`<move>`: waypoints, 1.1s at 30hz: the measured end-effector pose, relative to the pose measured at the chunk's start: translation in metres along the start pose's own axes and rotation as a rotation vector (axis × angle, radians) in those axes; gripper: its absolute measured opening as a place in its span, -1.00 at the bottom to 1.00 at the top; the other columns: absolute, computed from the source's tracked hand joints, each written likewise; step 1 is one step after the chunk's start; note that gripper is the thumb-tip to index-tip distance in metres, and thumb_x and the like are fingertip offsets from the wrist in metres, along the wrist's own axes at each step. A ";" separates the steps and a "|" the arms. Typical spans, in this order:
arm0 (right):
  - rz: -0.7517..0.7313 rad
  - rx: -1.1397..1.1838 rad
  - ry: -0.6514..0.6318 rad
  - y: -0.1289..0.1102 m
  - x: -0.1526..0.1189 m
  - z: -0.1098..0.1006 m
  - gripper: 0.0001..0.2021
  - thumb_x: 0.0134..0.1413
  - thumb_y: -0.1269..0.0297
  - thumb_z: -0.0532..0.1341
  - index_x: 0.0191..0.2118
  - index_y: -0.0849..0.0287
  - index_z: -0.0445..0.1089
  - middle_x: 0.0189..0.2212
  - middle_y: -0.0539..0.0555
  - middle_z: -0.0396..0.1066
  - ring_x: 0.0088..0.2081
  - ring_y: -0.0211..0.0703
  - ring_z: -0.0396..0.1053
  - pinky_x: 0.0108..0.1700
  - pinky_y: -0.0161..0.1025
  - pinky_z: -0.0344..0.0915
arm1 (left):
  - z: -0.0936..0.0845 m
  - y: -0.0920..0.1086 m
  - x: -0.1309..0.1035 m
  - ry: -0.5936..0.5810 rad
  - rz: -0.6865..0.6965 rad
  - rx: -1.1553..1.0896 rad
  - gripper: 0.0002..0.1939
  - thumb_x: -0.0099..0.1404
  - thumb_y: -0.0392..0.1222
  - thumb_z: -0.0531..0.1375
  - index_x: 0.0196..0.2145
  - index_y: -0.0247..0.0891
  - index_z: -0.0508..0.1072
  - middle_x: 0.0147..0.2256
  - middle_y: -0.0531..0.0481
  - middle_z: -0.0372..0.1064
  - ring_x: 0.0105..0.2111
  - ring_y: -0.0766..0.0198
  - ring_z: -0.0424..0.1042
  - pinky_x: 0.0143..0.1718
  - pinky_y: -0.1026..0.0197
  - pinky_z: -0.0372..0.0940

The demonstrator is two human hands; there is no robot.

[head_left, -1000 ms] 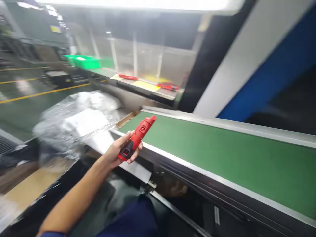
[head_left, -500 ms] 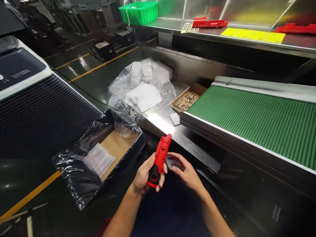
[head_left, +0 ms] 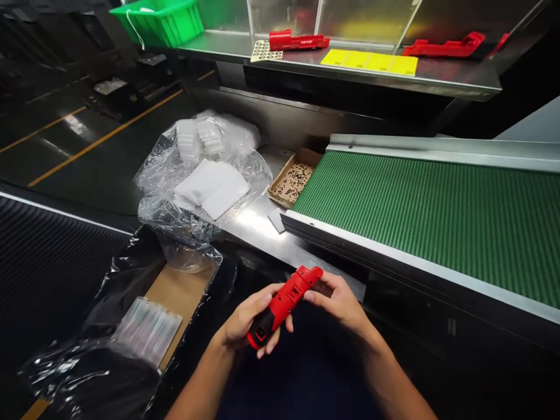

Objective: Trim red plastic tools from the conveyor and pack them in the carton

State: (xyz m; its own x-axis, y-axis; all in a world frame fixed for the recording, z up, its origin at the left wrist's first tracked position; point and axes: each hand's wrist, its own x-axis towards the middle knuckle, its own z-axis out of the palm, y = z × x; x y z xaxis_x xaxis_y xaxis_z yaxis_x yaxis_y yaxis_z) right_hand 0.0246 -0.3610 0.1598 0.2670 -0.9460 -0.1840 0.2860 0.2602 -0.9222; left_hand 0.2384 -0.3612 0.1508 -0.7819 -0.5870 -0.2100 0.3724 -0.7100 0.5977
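A red and black handheld tool (head_left: 286,302) with a rounded red head and small screws along its body lies slantwise before me. My left hand (head_left: 251,318) is closed round its black lower part, thumb on the near side and fingertips showing beneath. At the upper end, my right hand (head_left: 339,300) pinches the red head; the thumb shows and some fingertips are hidden behind it. Just beyond the hands is the metal bench edge, with a small white piece (head_left: 276,221) lying by the conveyor's corner.
A green ribbed conveyor (head_left: 394,198) runs to the right. Beside it sit a cardboard tray (head_left: 280,195) of small dark parts and white sheets (head_left: 214,186) on clear plastic. A lined box (head_left: 192,280) stands at left. Red housings (head_left: 301,41) and yellow labels (head_left: 367,61) lie on the shelf.
My right hand has come up to the tool's head, having been apart from it with curved fingers. The tool has tilted further to the right. The view has swung right.
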 end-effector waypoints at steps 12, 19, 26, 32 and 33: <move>-0.264 -0.369 0.282 -0.031 0.021 0.019 -0.72 0.08 0.01 0.31 -0.34 0.16 0.50 -0.50 0.02 0.44 -0.51 -0.21 0.34 -0.45 -0.33 0.33 | -0.010 0.067 0.034 0.365 0.460 0.043 -0.34 -0.05 -0.19 0.53 0.02 -0.17 0.47 -0.15 -0.12 0.50 -0.52 0.38 0.41 -0.59 0.44 0.24; -0.276 -0.631 0.113 -0.015 0.029 0.066 -0.56 0.08 -0.11 0.28 -0.07 0.12 0.47 -0.20 0.11 0.55 -0.26 -0.06 0.52 -0.23 -0.29 0.46 | -0.018 0.095 0.067 0.397 0.435 -0.072 -0.35 -0.02 0.04 0.51 -0.05 -0.34 0.49 -0.26 -0.11 0.48 -0.43 0.30 0.40 -0.39 0.30 0.37; -0.187 -0.965 -0.116 -0.051 0.040 0.042 -0.54 0.11 -0.07 0.29 0.06 0.03 0.44 -0.10 0.14 0.54 -0.11 -0.01 0.51 -0.02 -0.16 0.43 | -0.053 0.097 0.060 -0.021 0.160 -0.121 -0.50 0.46 0.19 -0.08 -0.17 -0.32 0.38 -0.63 -0.04 0.39 -0.72 0.31 0.32 -0.69 0.39 0.19; -0.239 -0.954 0.190 -0.090 0.067 0.038 -0.49 0.02 -0.06 0.36 0.04 0.08 0.43 0.22 0.23 0.27 0.23 0.09 0.25 0.23 0.02 0.21 | -0.054 0.115 0.054 -0.227 -0.098 0.068 -0.47 0.47 0.14 -0.06 0.10 -0.40 0.27 -0.54 -0.15 0.48 -0.71 0.23 0.39 -0.72 0.38 0.23; -0.197 -0.929 0.132 -0.094 0.071 0.042 -0.54 0.00 -0.06 0.36 -0.03 0.09 0.46 0.20 0.22 0.30 0.20 0.09 0.28 0.21 0.01 0.23 | -0.052 0.119 0.053 -0.254 -0.121 0.081 -0.46 0.46 0.13 -0.04 0.15 -0.39 0.22 -0.53 -0.13 0.48 -0.70 0.23 0.40 -0.71 0.37 0.25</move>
State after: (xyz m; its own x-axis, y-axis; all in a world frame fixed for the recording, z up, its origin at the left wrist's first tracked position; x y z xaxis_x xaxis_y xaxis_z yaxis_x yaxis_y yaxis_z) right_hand 0.0550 -0.4445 0.2477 0.1703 -0.9852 0.0183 -0.5449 -0.1096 -0.8313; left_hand 0.2671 -0.4971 0.1709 -0.9221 -0.3765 -0.0894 0.2355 -0.7293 0.6424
